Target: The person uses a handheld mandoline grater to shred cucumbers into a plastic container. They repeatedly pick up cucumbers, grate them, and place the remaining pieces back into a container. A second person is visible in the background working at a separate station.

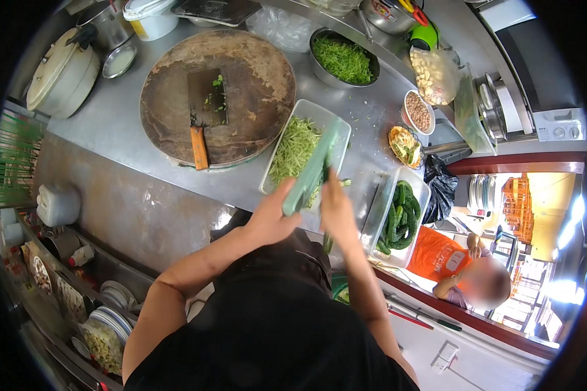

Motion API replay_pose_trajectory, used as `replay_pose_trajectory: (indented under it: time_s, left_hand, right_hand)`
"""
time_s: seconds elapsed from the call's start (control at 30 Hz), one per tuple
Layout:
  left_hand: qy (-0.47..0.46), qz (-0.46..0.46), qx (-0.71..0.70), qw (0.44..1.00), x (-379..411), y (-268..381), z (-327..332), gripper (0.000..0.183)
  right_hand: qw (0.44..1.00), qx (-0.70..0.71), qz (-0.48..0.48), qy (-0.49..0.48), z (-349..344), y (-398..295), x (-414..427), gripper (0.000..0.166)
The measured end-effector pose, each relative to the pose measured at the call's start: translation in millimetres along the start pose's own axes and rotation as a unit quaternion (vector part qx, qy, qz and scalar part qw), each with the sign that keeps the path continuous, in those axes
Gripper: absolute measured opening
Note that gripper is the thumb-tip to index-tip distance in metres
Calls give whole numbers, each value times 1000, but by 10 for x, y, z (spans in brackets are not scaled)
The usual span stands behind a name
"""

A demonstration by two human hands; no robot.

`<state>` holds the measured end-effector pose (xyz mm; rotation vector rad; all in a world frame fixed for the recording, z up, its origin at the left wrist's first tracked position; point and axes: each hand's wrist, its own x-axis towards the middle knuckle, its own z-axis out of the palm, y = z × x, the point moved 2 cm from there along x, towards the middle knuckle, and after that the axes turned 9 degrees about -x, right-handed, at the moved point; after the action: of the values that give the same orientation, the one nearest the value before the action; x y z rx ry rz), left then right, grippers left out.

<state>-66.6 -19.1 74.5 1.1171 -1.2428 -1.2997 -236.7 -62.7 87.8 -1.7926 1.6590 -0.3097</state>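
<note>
My left hand (274, 217) grips the near end of a green plastic grater (309, 168), which slants over a clear plastic container (346, 141). Pale green cucumber shreds (293, 151) are heaped in that container. My right hand (339, 210), blurred, is closed around a dark green cucumber (327, 242) beside the grater; its lower end sticks out below the hand. The fingers hide most of that cucumber. To the right, a second clear container (423, 195) holds several whole cucumbers (400, 217).
A round wooden chopping board (259, 63) bears a cleaver (199, 146) with green scraps on its blade. Behind the container stands a metal bowl of shredded greens (342, 61). Peanuts (417, 112) fill a bowl at right. Through an opening, a person in an orange apron (438, 254) is visible.
</note>
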Motion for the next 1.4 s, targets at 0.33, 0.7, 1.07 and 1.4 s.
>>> replay_pose_trajectory:
  time_s: [0.33,0.7,1.07,1.4]
  left_hand:
    - [-15,24,-44,999,-6,-116,22,52]
    - [77,-2,-218,973,299,-333,-27,50]
    - [-4,32,-5,999,-40,13,219,56]
    - [-29,-2,30,999,-99,110,244,51]
  right_hand:
    - [977,156,139,41,-244,243,489,53]
    - [938,336,2,82,-64,57,-48,55]
    - [979,-49,33,193,-90,77,88,45]
    - [994,-10,36,106,-137,-3,54,50]
